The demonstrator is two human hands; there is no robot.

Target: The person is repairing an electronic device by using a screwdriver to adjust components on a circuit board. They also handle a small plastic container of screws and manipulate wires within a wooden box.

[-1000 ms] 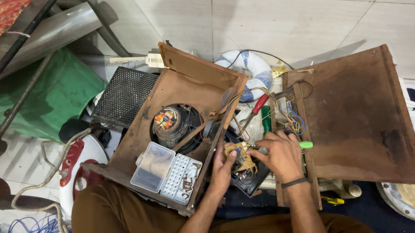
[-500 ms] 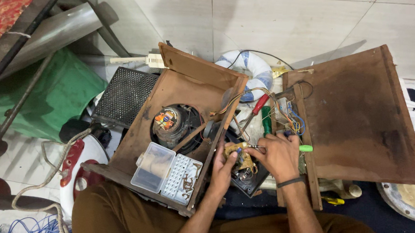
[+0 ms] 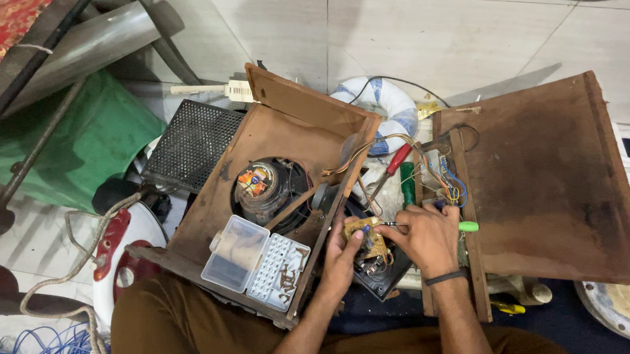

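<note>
A small yellowish circuit board [image 3: 369, 240] rests on a black component in my lap. My left hand [image 3: 341, 257] holds the board from the left, fingers on its edge. My right hand [image 3: 425, 236] grips a green-handled screwdriver [image 3: 466, 226], whose metal tip points left onto the board. Coloured wires [image 3: 442, 179] run from the board area up to the brown wooden panel [image 3: 548, 177] on the right. To the left stands an open brown wooden speaker box [image 3: 278, 131] with a round speaker [image 3: 262, 185] inside.
A clear plastic parts box [image 3: 251, 260] with screws lies in the speaker box. A red-handled tool [image 3: 396, 160] and a green-handled tool [image 3: 407, 186] lie between box and panel. A black mesh grille [image 3: 193, 144], green cloth [image 3: 91, 141], metal pipe [image 3: 90, 39] and loose cables [image 3: 66, 307] crowd the left.
My right hand has shifted slightly with the screwdriver over the board. The left hand stays on the board. Nothing else has moved.
</note>
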